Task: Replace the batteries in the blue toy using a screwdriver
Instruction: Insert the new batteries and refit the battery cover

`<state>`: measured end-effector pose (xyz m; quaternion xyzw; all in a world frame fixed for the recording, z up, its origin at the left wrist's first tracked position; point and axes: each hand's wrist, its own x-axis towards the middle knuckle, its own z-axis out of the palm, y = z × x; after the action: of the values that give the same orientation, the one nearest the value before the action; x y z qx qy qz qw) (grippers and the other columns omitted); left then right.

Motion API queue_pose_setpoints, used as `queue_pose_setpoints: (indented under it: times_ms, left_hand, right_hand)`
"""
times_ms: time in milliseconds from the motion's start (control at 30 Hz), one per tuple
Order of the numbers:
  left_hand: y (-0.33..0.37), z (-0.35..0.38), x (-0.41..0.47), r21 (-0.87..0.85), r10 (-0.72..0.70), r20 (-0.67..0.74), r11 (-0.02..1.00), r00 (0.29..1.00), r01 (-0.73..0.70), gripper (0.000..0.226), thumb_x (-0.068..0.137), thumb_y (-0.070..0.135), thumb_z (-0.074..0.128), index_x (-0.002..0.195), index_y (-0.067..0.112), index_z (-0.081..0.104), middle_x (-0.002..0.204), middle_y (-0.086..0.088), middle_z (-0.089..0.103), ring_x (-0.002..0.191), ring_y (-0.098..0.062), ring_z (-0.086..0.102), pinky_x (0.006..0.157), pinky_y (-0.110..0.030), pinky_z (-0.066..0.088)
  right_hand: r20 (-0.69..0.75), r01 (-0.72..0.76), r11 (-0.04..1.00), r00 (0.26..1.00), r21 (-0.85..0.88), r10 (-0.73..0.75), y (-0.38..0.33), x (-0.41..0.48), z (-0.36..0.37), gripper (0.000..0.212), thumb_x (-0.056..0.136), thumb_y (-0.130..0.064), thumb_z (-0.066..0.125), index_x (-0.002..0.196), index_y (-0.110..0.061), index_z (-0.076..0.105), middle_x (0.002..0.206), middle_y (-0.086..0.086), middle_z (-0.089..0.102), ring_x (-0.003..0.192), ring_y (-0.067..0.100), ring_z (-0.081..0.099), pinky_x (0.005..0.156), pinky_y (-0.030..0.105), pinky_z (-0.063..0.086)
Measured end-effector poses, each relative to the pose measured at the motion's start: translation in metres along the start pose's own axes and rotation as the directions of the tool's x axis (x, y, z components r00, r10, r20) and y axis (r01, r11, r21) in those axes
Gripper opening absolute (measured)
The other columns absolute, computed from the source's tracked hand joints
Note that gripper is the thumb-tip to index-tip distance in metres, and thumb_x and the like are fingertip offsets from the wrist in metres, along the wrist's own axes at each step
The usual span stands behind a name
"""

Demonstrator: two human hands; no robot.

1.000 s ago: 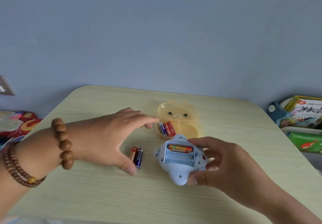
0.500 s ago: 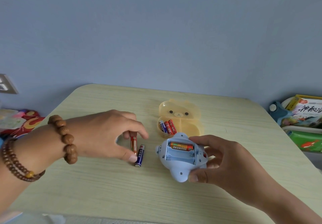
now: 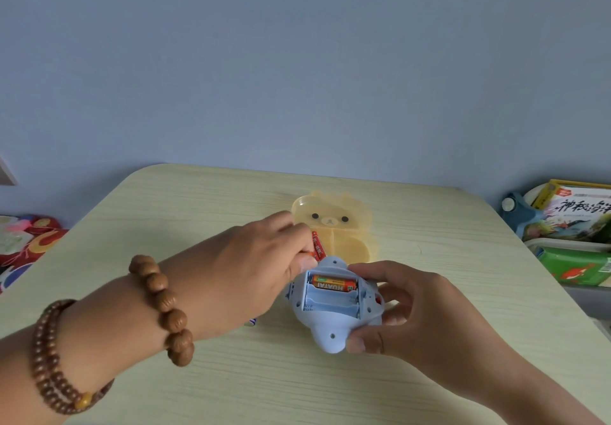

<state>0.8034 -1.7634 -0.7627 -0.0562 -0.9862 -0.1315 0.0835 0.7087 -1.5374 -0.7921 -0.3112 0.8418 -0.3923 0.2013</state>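
The left hand (image 3: 251, 269) has a battery (image 3: 312, 254) pinched in its grip between thumb and fingers, w/ only a bit of the orange end showing just above the top left edge of the blue toy (image 3: 334, 305). The right hand (image 3: 416, 312) has its grip closed round the toy's right side, thumb on the low end and fingers on the top edge, holding it tipped up over the bench (image 3: 205, 378). The toy is belly up w/ its battery box open. One orange battery (image 3: 334, 284) sits in the top slot; the slot below it is bare. Just behind the toy is a see-through yellow bear box (image 3: 334, 223), lid up, and a red battery (image 3: 318, 246) in its left part pokes out past the left fingers. A bit of a blue and white battery (image 3: 252, 322) peeks out from under the left wrist, on the bench. The left arm has a big-bead bracelet (image 3: 162, 309) at the wrist and a small-bead bracelet (image 3: 56, 365) lower down. Far right, off the bench, are some books (image 3: 575, 216). At the far left edge sits a bright red cloth (image 3: 29, 242).
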Motion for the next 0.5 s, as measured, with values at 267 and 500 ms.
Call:
queue_pose_setpoints:
  times_ms: [267,500]
  left_hand:
    - [0.012,0.014,0.0,0.029,0.075,0.018,0.997,0.997,-0.075,0.017,0.101,0.025,0.052,0.116,0.031,0.057,0.104,0.017,0.037,0.072,-0.002,0.039,0.064,-0.008,0.033]
    - [0.014,0.01,0.003,0.009,0.097,-0.122,0.995,0.988,-0.096,0.019,0.077,0.04,0.078,0.094,0.037,0.069,0.079,0.022,0.057,0.088,-0.002,0.048,0.067,-0.031,0.052]
  right_hand:
    - [0.0,-0.006,1.0,1.0,0.0,0.006,0.0,0.0,0.001,0.075,0.054,-0.029,0.1,0.119,-0.047,0.067,0.096,-0.011,0.078,0.071,0.006,0.075,0.07,0.015,0.057]
    - [-0.002,-0.004,1.0,1.0,-0.014,0.004,-0.002,-0.001,0.001,0.077,0.054,-0.029,0.1,0.12,-0.048,0.067,0.096,-0.017,0.077,0.07,0.004,0.075,0.068,0.012,0.055]
